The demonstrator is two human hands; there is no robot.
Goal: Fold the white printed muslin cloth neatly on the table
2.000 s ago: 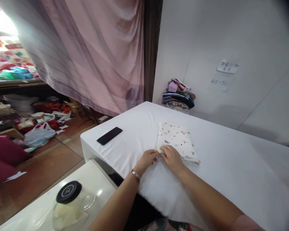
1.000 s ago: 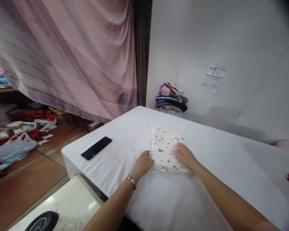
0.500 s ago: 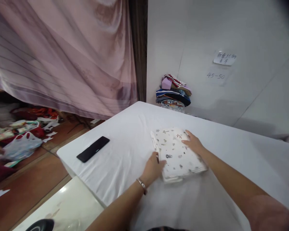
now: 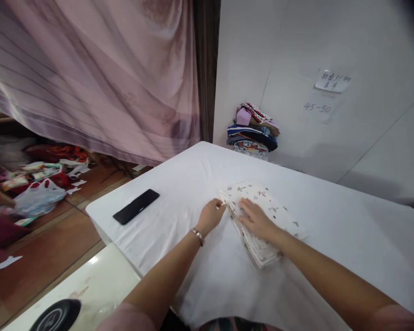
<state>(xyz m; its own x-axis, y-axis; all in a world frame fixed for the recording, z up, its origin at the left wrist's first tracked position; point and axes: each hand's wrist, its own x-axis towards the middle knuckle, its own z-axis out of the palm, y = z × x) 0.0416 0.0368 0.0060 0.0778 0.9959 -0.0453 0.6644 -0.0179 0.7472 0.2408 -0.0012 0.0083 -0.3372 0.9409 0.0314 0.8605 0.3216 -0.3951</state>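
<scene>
A folded white cloth (image 4: 278, 215) with small printed figures lies on the white-covered table (image 4: 331, 239). My right hand (image 4: 255, 219) rests flat on top of it, fingers stretched out. My left hand (image 4: 212, 215) touches the cloth's left edge with its fingers curled against the folded layers; a thin bracelet sits on that wrist.
A black phone (image 4: 135, 206) lies near the table's left edge. A stack of folded colourful clothes (image 4: 253, 130) stands at the far corner by the wall. A pink curtain (image 4: 100, 78) hangs at the left, with bags (image 4: 37, 195) on the floor below. A black-lidded jar (image 4: 55, 316) is at bottom left.
The folded cloth has been turned and now lies slanted toward the right. My right hand moved from its far edge onto its top; my left hand shifted up to the left edge.
</scene>
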